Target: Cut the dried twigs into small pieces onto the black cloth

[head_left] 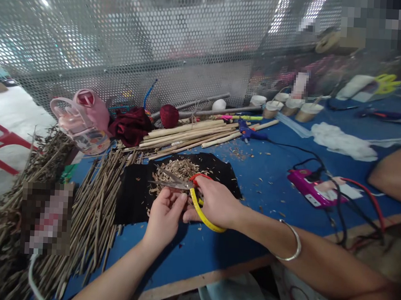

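Observation:
In my right hand (216,202) is a pair of scissors (178,183) with red and yellow handles, its blades spread apart and pointing left. My left hand (165,215) is closed just below the blades, thumb against curled fingers; whatever it pinches is too small or hidden to make out. Under and behind the scissors lies a heap of short, dry plant cuttings (181,167). The heap rests on a black cloth (131,195), and some bits are scattered past its edges.
Dry stalks (96,211) cover the table's left side. Behind the cloth are pale sticks (188,133), a blue glue gun (250,132), dark red yarn (169,116) and a pink bottle (84,121). A magenta power strip (314,189) with cables sits right, near another person's arm (394,171).

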